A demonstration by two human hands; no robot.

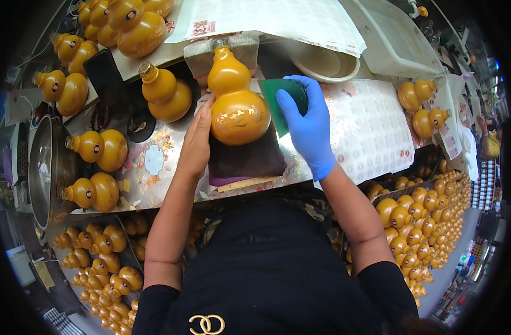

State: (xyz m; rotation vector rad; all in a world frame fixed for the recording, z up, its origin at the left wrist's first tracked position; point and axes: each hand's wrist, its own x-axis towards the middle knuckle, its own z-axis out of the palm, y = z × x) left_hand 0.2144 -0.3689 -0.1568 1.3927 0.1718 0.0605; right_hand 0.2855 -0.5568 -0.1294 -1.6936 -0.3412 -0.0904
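Observation:
A mustard-yellow gourd-shaped bottle (240, 114) lies on a dark pad (247, 162), its neck pointing away from me over a grey cloth (195, 60). Scattered gold and dark marks show on its lower bulb. My bare left hand (198, 139) presses against the bottle's left side, fingers close together and partly hidden by it. On the right, my blue-gloved right hand (310, 123) pinches a dark green flat sheet (278, 103) between thumb and fingers. The sheet's left edge is close beside the bottle; whether they touch I cannot tell.
More yellow gourd bottles stand or lie on the left (103, 149) and far right (417, 95). Printed sheets (373, 128) cover the right side of the table. Behind are a round basin (328, 64) and a white tub (400, 39). Crates of bottles (417, 218) flank me below.

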